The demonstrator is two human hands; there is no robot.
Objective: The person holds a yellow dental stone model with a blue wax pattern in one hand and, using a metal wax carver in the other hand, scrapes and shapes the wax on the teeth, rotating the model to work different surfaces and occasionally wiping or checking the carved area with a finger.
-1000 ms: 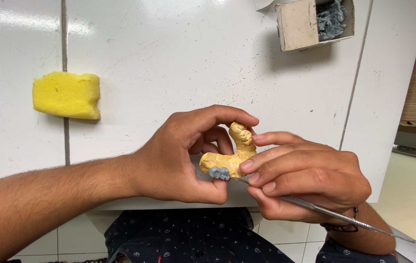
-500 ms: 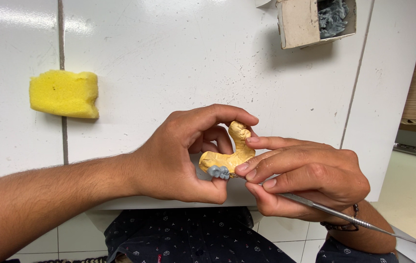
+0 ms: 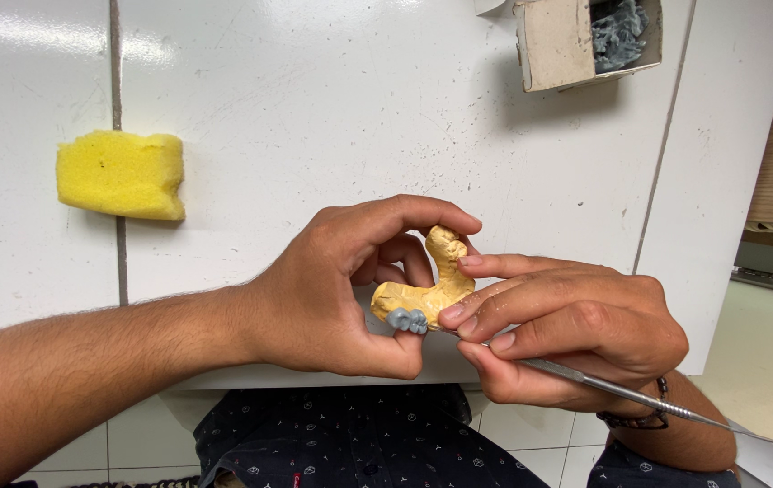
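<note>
**Yellow dental cast held over the counter edge**

I see my left hand (image 3: 341, 298) clamped on the yellow dental cast (image 3: 427, 287), thumb below, fingers curled over its top. Grey wax teeth (image 3: 406, 319) sit at the cast's lower edge. My right hand (image 3: 558, 330) is closed round a thin metal carving tool (image 3: 640, 396), its fingertips touching the cast. On the white counter (image 3: 314, 108): an open cardboard box (image 3: 556, 41) containing grey lumps (image 3: 620, 32); a yellow sponge (image 3: 120, 173) well to the left.

I see bright, even light from overhead; glare streaks the glossy white tiled table (image 3: 314, 108) above the yellow rectangular foam sponge (image 3: 121, 174). A soft shadow falls just below the sponge. Focus stays sharp; the edges bow slightly.
</note>
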